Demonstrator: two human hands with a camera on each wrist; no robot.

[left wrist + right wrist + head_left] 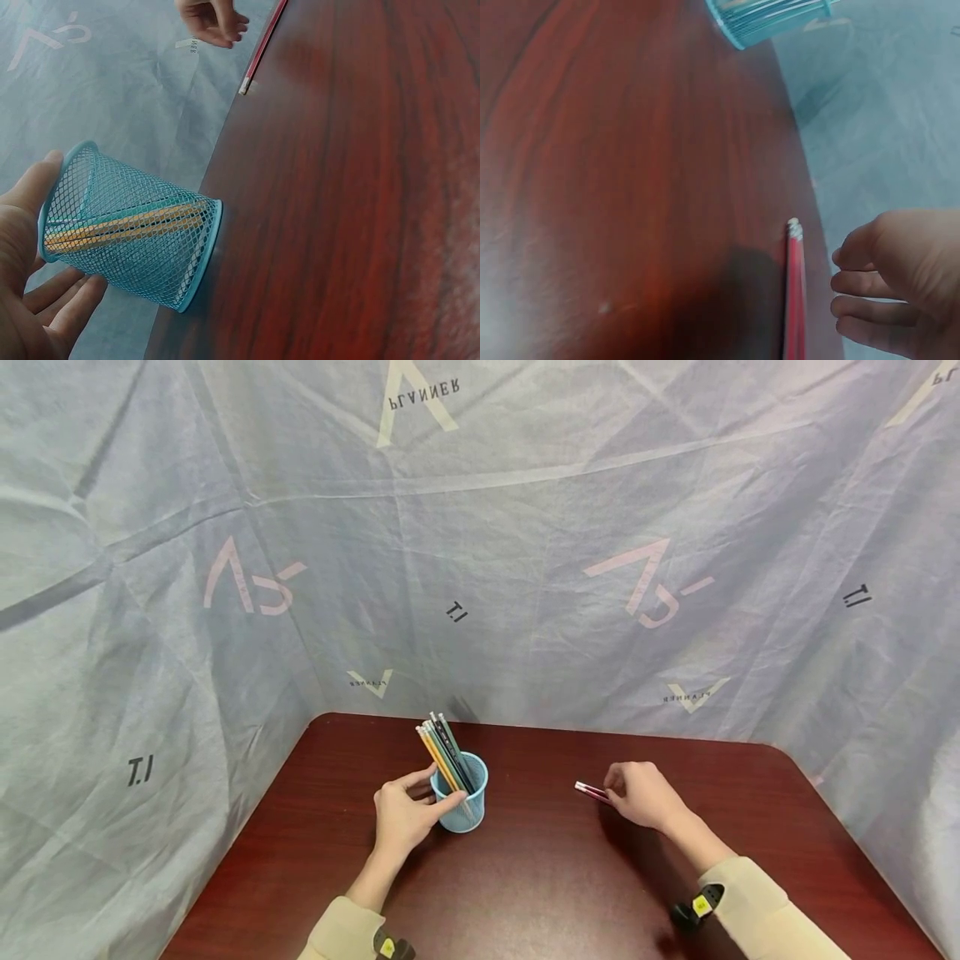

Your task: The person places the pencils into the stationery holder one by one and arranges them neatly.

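While the left hand (405, 814) steadies a blue mesh pencil cup (462, 796) near the middle of a dark red wooden table (540, 877), the right hand (643, 793) rests well to the right of it, beside a red pencil (592, 791) that lies flat on the table. In the left wrist view the thumb and fingers of the left hand curve round the cup's wall, grasping it. The cup stands upright and already holds a bundle of pencils (442, 747), yellow and dark ones, leaning toward the far left with their ends above the rim. The right hand's fingers are loosely curled over the near end of the red pencil; from the right wrist view they appear just beside it rather than closed on it, so the pencil looks not yet picked up. Judging by this, most pencils are already in the cup, and this red one is the only one seen outside it. A pale grey printed cloth (525, 568) hangs behind and round the table.
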